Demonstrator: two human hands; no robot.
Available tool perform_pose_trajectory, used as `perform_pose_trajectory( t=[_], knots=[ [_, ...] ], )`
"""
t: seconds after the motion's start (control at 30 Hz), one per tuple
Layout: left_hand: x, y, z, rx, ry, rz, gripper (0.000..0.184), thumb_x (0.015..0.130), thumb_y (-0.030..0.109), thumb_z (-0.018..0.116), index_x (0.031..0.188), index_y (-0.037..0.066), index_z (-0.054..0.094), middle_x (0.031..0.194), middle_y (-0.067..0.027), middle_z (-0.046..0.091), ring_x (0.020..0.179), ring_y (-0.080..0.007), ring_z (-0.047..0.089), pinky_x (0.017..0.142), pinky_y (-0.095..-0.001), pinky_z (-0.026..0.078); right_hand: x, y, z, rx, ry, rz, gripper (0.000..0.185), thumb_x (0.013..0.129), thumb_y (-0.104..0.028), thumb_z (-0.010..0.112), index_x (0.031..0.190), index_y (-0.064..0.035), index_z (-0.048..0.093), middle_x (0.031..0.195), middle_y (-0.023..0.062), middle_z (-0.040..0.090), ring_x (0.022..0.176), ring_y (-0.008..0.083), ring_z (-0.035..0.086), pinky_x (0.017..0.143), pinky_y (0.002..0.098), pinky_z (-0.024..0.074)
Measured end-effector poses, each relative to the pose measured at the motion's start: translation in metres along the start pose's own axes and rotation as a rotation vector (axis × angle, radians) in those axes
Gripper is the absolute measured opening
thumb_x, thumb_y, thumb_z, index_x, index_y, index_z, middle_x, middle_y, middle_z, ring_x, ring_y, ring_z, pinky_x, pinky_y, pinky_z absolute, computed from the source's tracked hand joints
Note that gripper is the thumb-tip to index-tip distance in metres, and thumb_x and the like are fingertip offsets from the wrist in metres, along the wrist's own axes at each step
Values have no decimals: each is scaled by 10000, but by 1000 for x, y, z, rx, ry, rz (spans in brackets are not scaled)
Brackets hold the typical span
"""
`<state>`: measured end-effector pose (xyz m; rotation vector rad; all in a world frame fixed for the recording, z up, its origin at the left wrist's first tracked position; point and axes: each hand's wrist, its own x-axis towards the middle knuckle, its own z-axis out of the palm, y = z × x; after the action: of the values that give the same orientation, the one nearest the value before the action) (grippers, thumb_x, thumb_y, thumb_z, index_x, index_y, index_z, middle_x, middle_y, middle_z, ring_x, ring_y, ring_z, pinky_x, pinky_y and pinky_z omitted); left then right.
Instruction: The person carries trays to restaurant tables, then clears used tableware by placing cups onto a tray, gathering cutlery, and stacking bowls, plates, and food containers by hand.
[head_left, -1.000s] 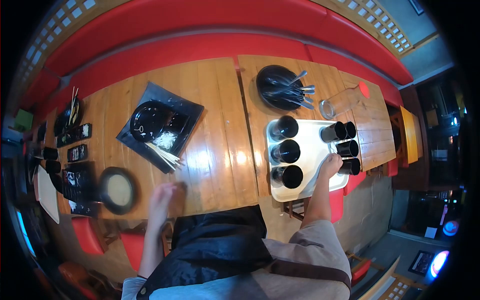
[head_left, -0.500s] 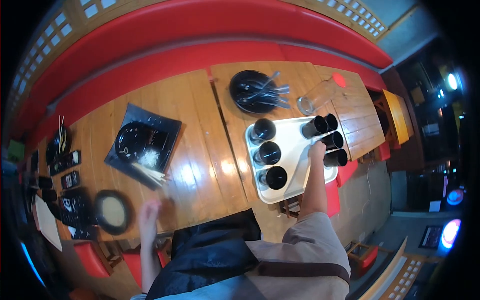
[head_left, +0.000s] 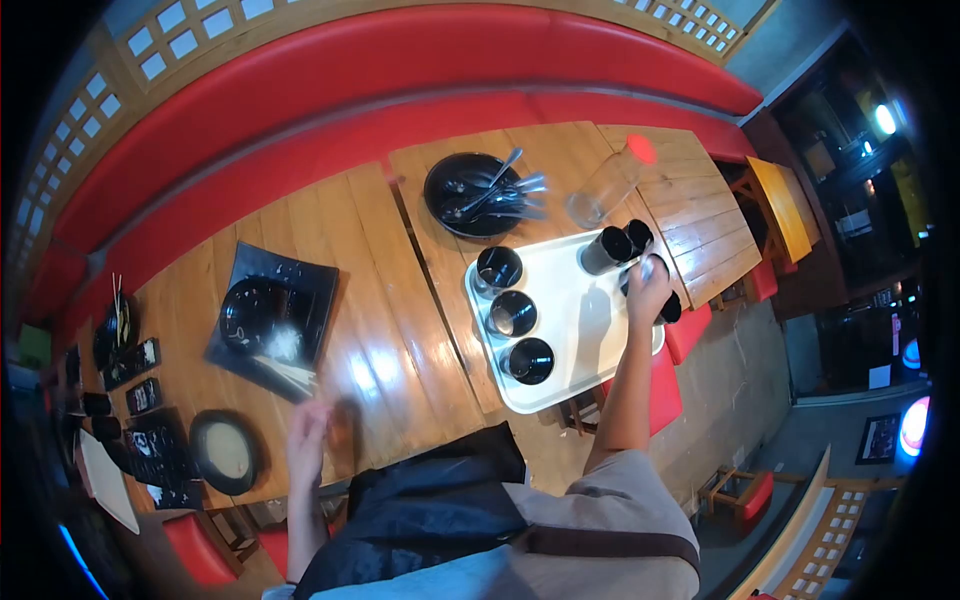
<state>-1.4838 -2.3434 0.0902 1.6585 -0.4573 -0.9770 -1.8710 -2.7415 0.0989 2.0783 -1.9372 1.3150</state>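
Observation:
My right hand (head_left: 650, 288) is over the right side of a white tray (head_left: 560, 381), at a black cup that it partly covers; its fingers look closed round something white I cannot make out. Two more black cups (head_left: 606, 251) stand just behind it, another beside it. Along the tray's left side are three black cups (head_left: 513, 314). My left hand (head_left: 311, 430) hovers blurred at the table's front edge, near the chopsticks (head_left: 285, 375) on a square black plate (head_left: 320, 300). A round black dish (head_left: 262, 316) rests on that plate.
Behind the tray are a black bowl (head_left: 455, 185) of spoons and a clear bottle (head_left: 607, 190) with a red cap. A round dark dish (head_left: 224, 452), small black dishes and another tray (head_left: 108, 484) are at left. Red bench seating (head_left: 400, 60) runs behind the table.
The view has shifted rightward. My right hand has moved from between the cup rows onto a right-hand cup. My left hand has come nearer the chopsticks.

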Motion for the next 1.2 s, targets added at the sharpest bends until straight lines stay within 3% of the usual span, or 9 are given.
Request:
perform_pose_trajectory(
  t=[0.1,0.3,0.37,0.47,0.7,0.83,0.97,1.07,1.2],
  knots=[
    [10,1,7,-9,-38,22,204,893,171,491,1064,62,512,955,-23,575,767,-61,500,662,-179,387,28,-5,31,351,121,46,249,708,-86,571,937,11,574,836,191,596,765,343,568,693,376,451],
    [7,-2,11,10,-21,91,219,889,172,497,1083,70,507,976,-26,586,812,-72,521,693,-198,395,32,21,71,-412,-177,-53,307,720,-239,643,995,-102,627,817,151,624,766,300,585,746,368,459],
    [-3,2,8,-38,44,75,218,889,168,502,1076,57,509,984,-31,586,837,-85,529,725,-211,407,46,32,76,-292,-449,156,399,690,-309,683,1060,-172,624,988,115,622,990,305,540,849,432,411],
    [-19,7,-2,-124,107,-14,202,885,162,521,1022,14,521,975,-54,575,892,-112,521,816,-248,410,58,72,84,58,-477,37,369,651,-230,698,977,-67,639,924,130,645,854,271,616,776,342,467],
    [-37,6,-46,-158,271,17,182,885,124,506,1029,12,518,942,-45,588,841,-92,528,764,-230,427,70,29,54,-408,-383,-95,206,757,-171,578,904,-53,660,784,151,645,761,271,622,706,355,478],
    [-40,10,-67,-175,357,13,166,878,127,526,1007,23,536,846,-10,585,737,-45,512,660,-180,412,28,-157,-12,245,-21,-57,195,812,-143,575,945,-11,631,835,99,642,704,157,584,635,277,466],
    [-26,7,-84,-141,396,147,157,867,139,547,1001,56,543,765,36,538,653,-12,452,559,-158,350,-91,-274,4,629,-668,-104,113,821,-136,602,874,-41,635,723,1,585,659,55,512,586,216,417],
    [-16,18,-107,-116,377,193,152,864,114,540,1003,51,539,772,32,544,625,-3,431,552,-146,348,-204,-341,45,406,-1183,-419,371,775,-335,635,878,21,612,799,170,619,752,308,600,690,375,464],
    [-20,19,-160,-160,267,233,148,861,93,534,1001,46,535,790,22,553,660,-12,465,585,-150,377,-312,-363,81,464,-1038,-532,392,755,-250,661,958,31,478,852,233,573,805,369,572,718,402,444]
  ],
)
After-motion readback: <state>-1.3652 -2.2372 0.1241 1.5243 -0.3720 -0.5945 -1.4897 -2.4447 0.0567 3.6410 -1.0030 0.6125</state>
